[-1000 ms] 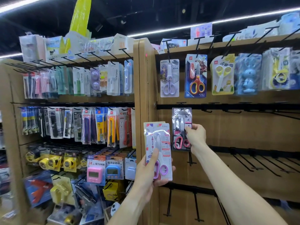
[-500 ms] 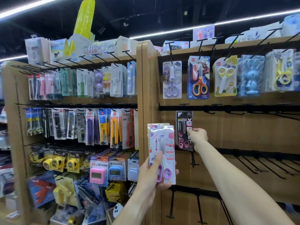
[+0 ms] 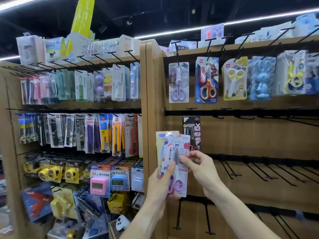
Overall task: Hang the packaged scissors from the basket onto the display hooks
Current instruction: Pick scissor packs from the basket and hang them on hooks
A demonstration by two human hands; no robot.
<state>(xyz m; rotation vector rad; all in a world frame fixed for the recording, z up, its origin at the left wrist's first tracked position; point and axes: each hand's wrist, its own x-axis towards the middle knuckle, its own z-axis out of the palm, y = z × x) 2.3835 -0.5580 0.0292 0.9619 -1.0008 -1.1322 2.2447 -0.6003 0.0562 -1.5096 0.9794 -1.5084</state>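
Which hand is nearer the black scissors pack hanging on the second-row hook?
Right. The right hand is just below the black pack, pinching the white pack; the left hand grips that pack lower and further left.

Bare hooks [image 3: 250, 171] right of hung pack [image 3: 192, 128]

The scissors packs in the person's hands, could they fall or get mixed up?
Maybe. The left hand holds several scissors packs stacked together while the right hand pinches the front one. Pulling it away could drag a pack behind it loose, so it might drop. The black scissors pack hangs alone on its hook right behind the hands, so a bump could knock it off. Many empty hooks jut out nearby and might snag a sleeve or a pack.
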